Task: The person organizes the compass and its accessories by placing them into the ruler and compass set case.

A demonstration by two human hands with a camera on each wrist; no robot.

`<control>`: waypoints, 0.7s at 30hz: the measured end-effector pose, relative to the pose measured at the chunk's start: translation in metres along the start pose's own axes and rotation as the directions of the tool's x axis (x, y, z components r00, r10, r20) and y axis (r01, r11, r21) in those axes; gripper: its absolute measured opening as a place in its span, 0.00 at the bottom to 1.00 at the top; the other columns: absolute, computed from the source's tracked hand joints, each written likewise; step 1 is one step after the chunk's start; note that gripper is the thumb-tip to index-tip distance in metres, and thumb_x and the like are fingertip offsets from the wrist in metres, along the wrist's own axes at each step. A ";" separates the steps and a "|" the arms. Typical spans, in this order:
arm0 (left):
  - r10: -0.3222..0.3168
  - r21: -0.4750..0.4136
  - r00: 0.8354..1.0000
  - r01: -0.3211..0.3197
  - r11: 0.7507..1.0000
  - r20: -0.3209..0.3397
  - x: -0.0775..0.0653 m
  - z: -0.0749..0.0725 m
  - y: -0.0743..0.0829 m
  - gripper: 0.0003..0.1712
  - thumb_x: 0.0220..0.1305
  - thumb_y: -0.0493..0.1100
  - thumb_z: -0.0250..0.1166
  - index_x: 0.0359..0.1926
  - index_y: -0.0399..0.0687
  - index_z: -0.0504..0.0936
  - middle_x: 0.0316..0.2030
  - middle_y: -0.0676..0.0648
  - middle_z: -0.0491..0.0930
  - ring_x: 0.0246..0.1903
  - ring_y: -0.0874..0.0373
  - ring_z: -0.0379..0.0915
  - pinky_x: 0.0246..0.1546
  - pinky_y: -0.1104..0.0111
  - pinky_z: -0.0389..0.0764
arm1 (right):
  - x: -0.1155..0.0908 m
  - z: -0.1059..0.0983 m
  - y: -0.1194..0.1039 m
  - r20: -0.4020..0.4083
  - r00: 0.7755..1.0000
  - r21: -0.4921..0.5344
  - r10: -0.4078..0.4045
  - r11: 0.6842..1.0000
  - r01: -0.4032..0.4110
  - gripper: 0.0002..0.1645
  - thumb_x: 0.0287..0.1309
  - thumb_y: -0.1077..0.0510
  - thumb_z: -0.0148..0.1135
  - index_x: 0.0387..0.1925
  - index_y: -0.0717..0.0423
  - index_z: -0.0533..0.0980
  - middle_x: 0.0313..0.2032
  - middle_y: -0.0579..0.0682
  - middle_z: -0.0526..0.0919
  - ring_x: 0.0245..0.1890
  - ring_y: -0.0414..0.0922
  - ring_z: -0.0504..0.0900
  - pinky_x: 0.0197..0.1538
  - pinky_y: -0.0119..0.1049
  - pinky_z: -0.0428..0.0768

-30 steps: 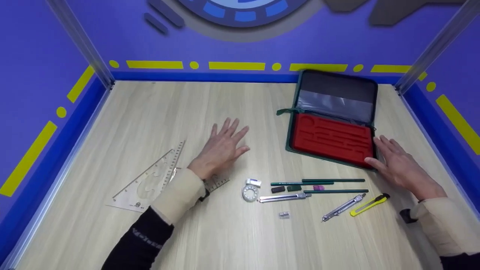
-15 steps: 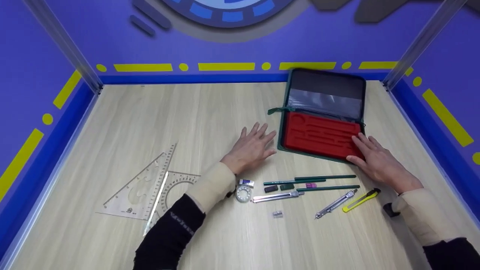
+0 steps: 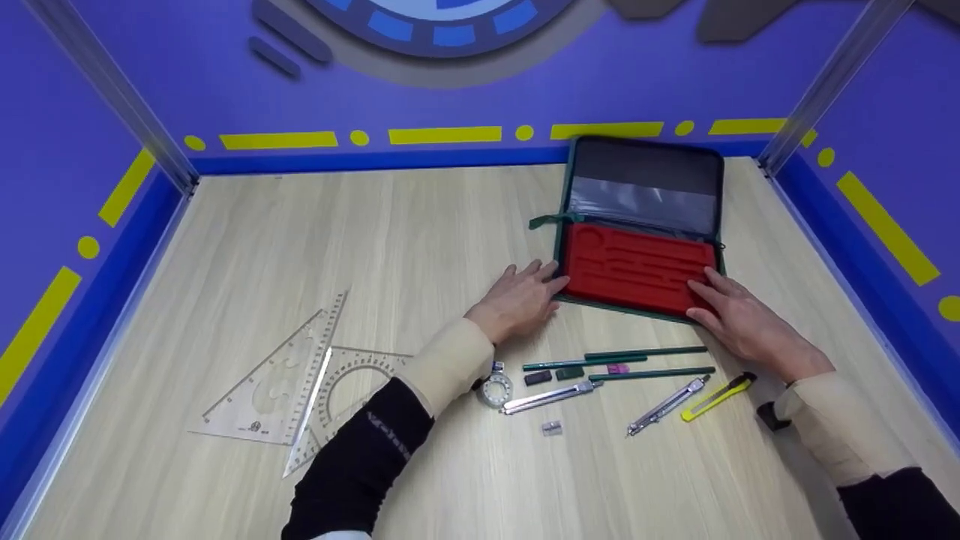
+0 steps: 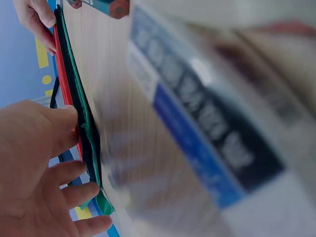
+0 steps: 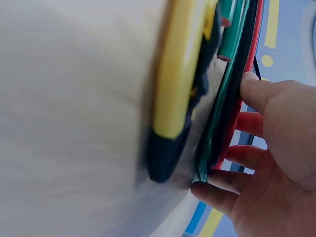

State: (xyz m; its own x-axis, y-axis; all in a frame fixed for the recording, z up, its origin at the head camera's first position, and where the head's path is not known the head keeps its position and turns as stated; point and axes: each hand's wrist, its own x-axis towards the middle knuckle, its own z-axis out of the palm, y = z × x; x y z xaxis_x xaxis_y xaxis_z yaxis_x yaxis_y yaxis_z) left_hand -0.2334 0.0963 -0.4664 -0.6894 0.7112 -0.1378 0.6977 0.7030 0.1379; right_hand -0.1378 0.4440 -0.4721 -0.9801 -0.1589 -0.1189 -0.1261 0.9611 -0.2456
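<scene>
In the head view, an open zip case (image 3: 646,186) with a red moulded tray (image 3: 637,270) lies at the back right. My left hand (image 3: 517,300) touches the case's left edge, thumb at the tray's rim and fingers spread along the side. At the opposite side, my right hand (image 3: 739,319) rests against the lower right corner with loosely extended fingers. The right wrist view shows its thumb (image 5: 254,89) on the rim near the zip. Both hands meet only the edges; the tray's moulded recesses hold nothing.
In front lie three green pencils (image 3: 652,373), dark erasers (image 3: 538,378), two compasses (image 3: 551,397), a yellow utility knife (image 3: 716,399), a small sharpener (image 3: 552,428) and a round white-and-clear item (image 3: 496,391). Clear set squares (image 3: 262,390) and a protractor (image 3: 341,375) lie left, partly under my forearm.
My left hand has moved right, from near the set squares to the case's left edge. The right hand stays at the case's right side, its fingers shifted slightly. The view has turned a little.
</scene>
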 end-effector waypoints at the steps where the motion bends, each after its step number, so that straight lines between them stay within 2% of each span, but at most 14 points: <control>1: 0.000 0.005 1.000 0.000 1.000 0.005 -0.001 -0.001 0.000 0.29 0.82 0.52 0.51 0.79 0.56 0.64 0.79 0.47 0.57 0.78 0.47 0.52 0.75 0.48 0.58 | 0.000 -0.001 -0.001 0.001 1.000 0.000 -0.002 1.000 0.002 0.41 0.77 0.44 0.56 0.75 0.69 0.61 0.76 0.74 0.50 0.73 0.74 0.54 0.70 0.68 0.59; 9: -0.001 0.033 0.999 0.000 0.999 0.032 -0.006 -0.005 -0.005 0.26 0.81 0.48 0.52 0.75 0.51 0.70 0.77 0.47 0.61 0.77 0.46 0.54 0.74 0.46 0.60 | 0.003 -0.003 -0.009 0.024 1.000 -0.008 -0.010 1.000 0.010 0.40 0.77 0.43 0.56 0.74 0.68 0.63 0.76 0.73 0.51 0.72 0.74 0.57 0.70 0.67 0.61; 16: -0.023 0.028 0.997 0.021 0.999 0.072 -0.011 -0.010 -0.010 0.25 0.79 0.46 0.54 0.72 0.51 0.74 0.76 0.47 0.64 0.77 0.46 0.54 0.74 0.45 0.58 | 0.007 -0.002 -0.019 0.027 0.999 -0.006 -0.025 1.000 0.025 0.39 0.76 0.45 0.58 0.73 0.68 0.64 0.76 0.74 0.52 0.72 0.74 0.58 0.69 0.67 0.63; 21: -0.017 0.024 0.998 0.016 1.000 0.062 -0.017 -0.011 -0.014 0.23 0.78 0.44 0.54 0.69 0.52 0.78 0.73 0.48 0.68 0.72 0.48 0.63 0.71 0.47 0.65 | 0.011 -0.001 -0.027 0.040 0.998 -0.003 -0.046 0.999 0.046 0.37 0.76 0.47 0.58 0.72 0.70 0.65 0.75 0.76 0.52 0.72 0.74 0.58 0.69 0.66 0.63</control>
State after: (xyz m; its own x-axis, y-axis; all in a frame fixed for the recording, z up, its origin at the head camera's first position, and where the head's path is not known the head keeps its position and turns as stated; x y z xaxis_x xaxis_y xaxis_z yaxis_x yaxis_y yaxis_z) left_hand -0.2339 0.0740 -0.4548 -0.6878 0.6975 -0.2009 0.6912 0.7139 0.1120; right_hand -0.1451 0.4168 -0.4659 -0.9663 -0.2120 -0.1462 -0.1717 0.9535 -0.2477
